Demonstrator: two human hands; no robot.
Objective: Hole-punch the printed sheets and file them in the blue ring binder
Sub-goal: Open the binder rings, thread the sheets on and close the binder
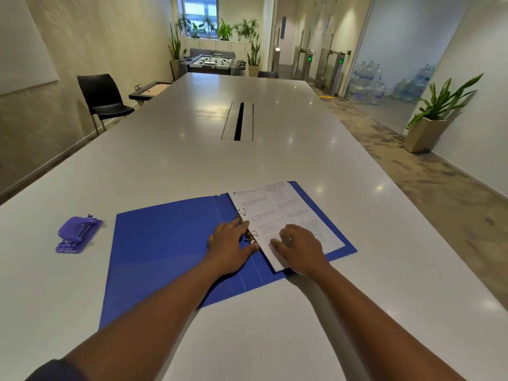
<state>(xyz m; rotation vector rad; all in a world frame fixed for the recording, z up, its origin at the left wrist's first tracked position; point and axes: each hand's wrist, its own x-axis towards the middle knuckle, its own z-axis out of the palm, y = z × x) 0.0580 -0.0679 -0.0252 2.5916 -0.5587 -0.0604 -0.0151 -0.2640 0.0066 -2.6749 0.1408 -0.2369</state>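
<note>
Binder [170, 243] open flat on tabletop [275, 325], sheets [291, 213] on rings [247, 224]; L hand [229, 247] spread at ring mech, R hand [301, 250] flat on sheets; risks: rings nip fingertips; sheets shift, holes tear; punch [78, 233] idle

Only 1 head-worn view looks forward and down along the long white table [275, 114] from its near edge, close above both forearms, facing the far windowed end.
</note>
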